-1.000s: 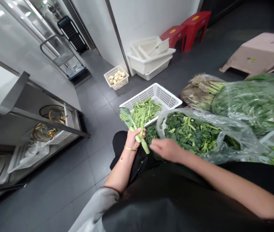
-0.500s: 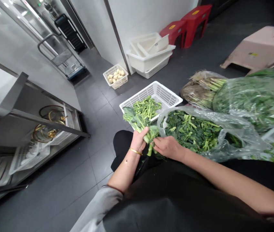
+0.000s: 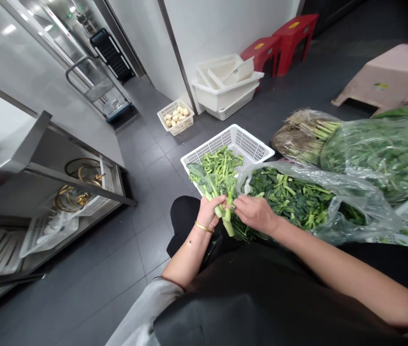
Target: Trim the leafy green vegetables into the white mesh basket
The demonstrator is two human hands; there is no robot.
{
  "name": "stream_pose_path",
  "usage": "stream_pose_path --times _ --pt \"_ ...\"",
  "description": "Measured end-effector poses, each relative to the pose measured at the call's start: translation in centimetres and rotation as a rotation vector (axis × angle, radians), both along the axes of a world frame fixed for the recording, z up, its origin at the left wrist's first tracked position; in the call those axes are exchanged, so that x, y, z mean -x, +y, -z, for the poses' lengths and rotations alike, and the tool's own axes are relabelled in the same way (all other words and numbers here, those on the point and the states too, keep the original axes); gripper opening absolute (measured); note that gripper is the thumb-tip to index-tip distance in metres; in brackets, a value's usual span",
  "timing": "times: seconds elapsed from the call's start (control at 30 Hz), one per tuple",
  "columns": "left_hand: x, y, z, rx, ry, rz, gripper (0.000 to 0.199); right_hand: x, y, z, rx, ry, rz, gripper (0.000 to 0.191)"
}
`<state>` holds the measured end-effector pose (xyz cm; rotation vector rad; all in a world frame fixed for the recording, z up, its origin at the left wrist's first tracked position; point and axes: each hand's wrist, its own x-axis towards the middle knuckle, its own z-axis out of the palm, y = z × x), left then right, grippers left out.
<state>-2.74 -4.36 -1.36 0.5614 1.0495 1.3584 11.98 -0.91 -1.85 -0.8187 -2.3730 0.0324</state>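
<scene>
Green leafy stalks (image 3: pixel 209 188) are gripped in my left hand (image 3: pixel 210 210), which has a gold bangle at the wrist. Their thick pale ends point down toward my lap. Close on the right, my right hand (image 3: pixel 256 213) has its fingers pinched together beside the stalks, on a bit of leaf or stem. Just beyond my hands, a white perforated basket (image 3: pixel 252 144) holds a pile of trimmed green stems (image 3: pixel 221 163). An open clear plastic bag (image 3: pixel 357 192) full of dark green leafy vegetables (image 3: pixel 290 197) lies to the right of my right hand.
Bagged greens (image 3: pixel 387 149) and a rooted bundle (image 3: pixel 297 134) lie at the right, below a pink stool (image 3: pixel 391 77). Farther off are a small basket of pale round items (image 3: pixel 177 117), stacked white bins (image 3: pixel 221 91) and red stools (image 3: pixel 293 38). A steel shelf (image 3: pixel 77 187) is at left.
The stalks in my left hand have shifted, with a thick stem end now lower between my hands. My right hand has moved slightly away from them. The whole view has shifted a little.
</scene>
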Motion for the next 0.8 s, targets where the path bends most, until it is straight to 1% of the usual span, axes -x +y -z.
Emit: stream_pose_path --times 0.1,0.17,0.23,0.3,0.37,0.4,0.47,0.5,0.53,0.57,0.6,0.63,0.67,0.7,0.73,0.8 --pt "-0.2 0.0 0.6 0.002 -0.053 -0.030 0.034 0.1 0.1 -0.3 -0.059 -0.041 0.037 0.027" --pt "-0.6 -0.2 0.8 0.011 -0.087 -0.058 0.037 0.5 0.6 -0.6 -0.047 -0.051 0.067 0.026" --pt "-0.9 -0.4 0.8 0.013 -0.104 -0.050 0.038 1.1 1.1 -0.7 0.020 -0.012 0.076 0.027" --pt "-1.0 -0.5 0.6 -0.010 -0.084 -0.045 0.039 1.6 1.5 -0.6 0.146 0.084 0.074 0.030" --pt "-0.8 -0.3 0.4 -0.028 -0.043 -0.060 0.040 1.6 1.6 -0.2 0.357 0.242 0.068 0.035" --pt "-0.5 -0.2 0.3 -0.030 -0.023 -0.078 0.040 1.4 1.5 0.1 0.504 0.353 0.085 0.039" --pt "0.2 0.0 0.0 -0.031 -0.002 -0.123 0.037 0.5 0.9 0.6 0.880 0.567 0.130 0.048" --pt "0.7 0.1 -0.3 -0.034 0.000 -0.140 0.035 -0.1 0.6 0.8 1.078 0.604 0.124 0.051" --pt "1.1 0.1 -0.5 -0.041 0.000 -0.147 0.034 -0.8 0.2 0.8 1.246 0.568 0.080 0.052" --pt "1.4 0.0 -0.8 -0.049 0.000 -0.140 0.034 -1.5 0.0 0.5 1.354 0.471 0.007 0.050" --pt "1.6 -0.1 -1.1 -0.057 0.000 -0.116 0.035 -2.1 -0.2 0.1 1.389 0.350 -0.068 0.047" --pt "1.7 -0.2 -1.3 -0.064 0.001 -0.077 0.036 -2.5 -0.3 -0.5 1.365 0.254 -0.117 0.046" --pt "1.7 -0.4 -1.6 -0.073 0.004 -0.037 0.037 -2.6 -0.2 -1.4 1.302 0.216 -0.121 0.048" --pt "1.5 -0.6 -1.8 -0.086 0.010 0.001 0.039 -2.6 0.1 -2.3 1.222 0.232 -0.085 0.047" --pt "1.3 -0.8 -1.9 -0.100 0.018 0.030 0.041 -2.5 0.5 -3.2 1.147 0.271 -0.027 0.042" --pt "0.8 -1.0 -2.0 -0.123 0.040 0.055 0.045 -1.7 1.4 -4.7 1.019 0.323 0.055 0.033"
